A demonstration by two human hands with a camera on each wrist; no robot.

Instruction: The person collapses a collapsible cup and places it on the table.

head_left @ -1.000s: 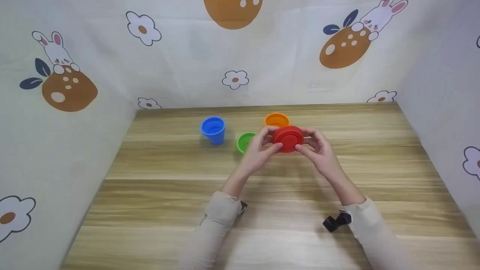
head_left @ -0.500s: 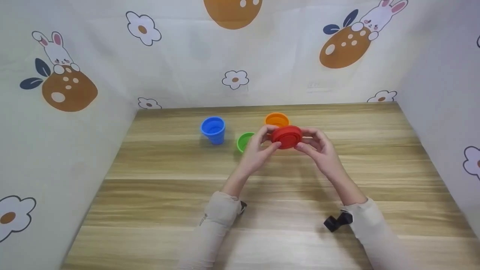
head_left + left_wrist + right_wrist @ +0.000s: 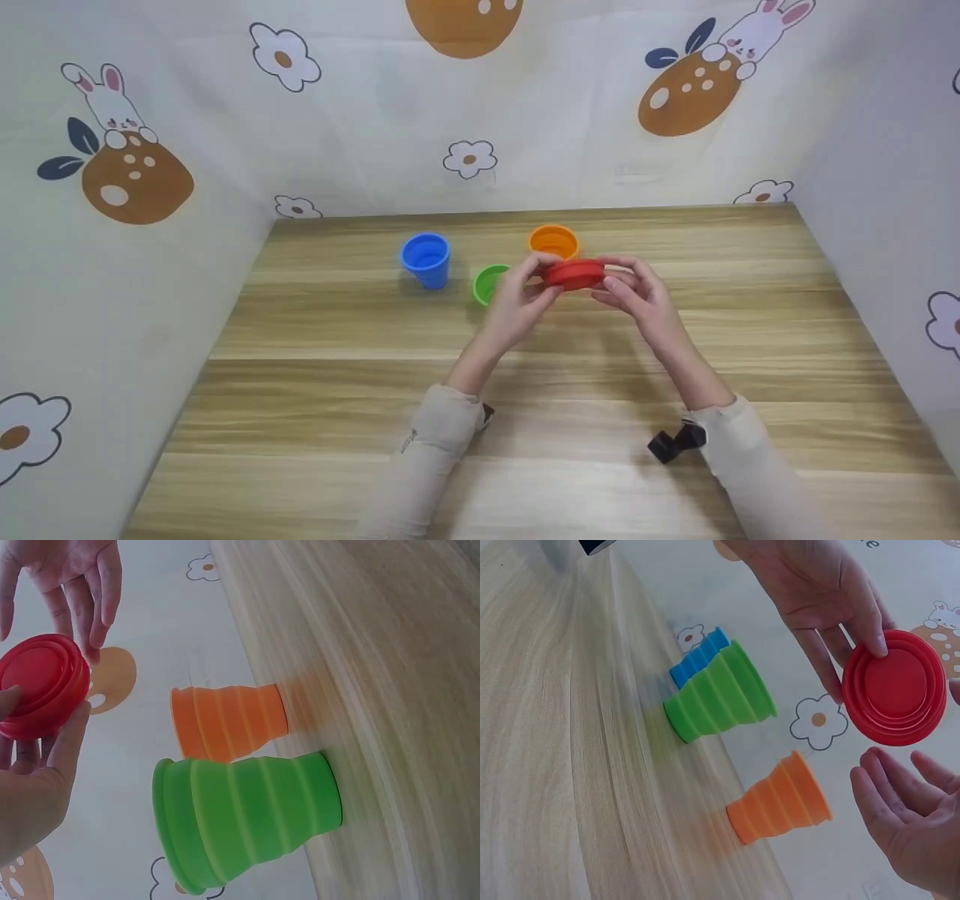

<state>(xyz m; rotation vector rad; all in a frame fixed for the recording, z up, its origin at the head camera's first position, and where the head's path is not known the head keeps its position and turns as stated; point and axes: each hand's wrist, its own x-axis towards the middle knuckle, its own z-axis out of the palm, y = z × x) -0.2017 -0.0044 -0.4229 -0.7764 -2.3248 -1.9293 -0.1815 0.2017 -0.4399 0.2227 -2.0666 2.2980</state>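
A red collapsible cup (image 3: 574,274), folded flat into a disc, is up off the table in the head view. My left hand (image 3: 517,296) pinches its left side, the thumb laid on the ringed face in the right wrist view. Beside the cup's right edge, my right hand (image 3: 637,292) has loosened, its fingers (image 3: 889,799) relaxed and apart from the lower rim. Whether a fingertip still brushes the edge is hard to see. Behind the hands stand an unfolded orange cup (image 3: 553,241) and a green cup (image 3: 489,283), the green one partly covered by my left hand.
An unfolded blue cup (image 3: 427,260) stands upright to the left of the green one. Wood-grain tabletop (image 3: 315,420) stretches toward me. Pale printed cloth walls (image 3: 375,112) enclose the back and both sides.
The red cup has tipped from showing its ringed face to nearly edge-on in the head view. My right thumb and fingers have come away from their grip on it; the left hand keeps hold.
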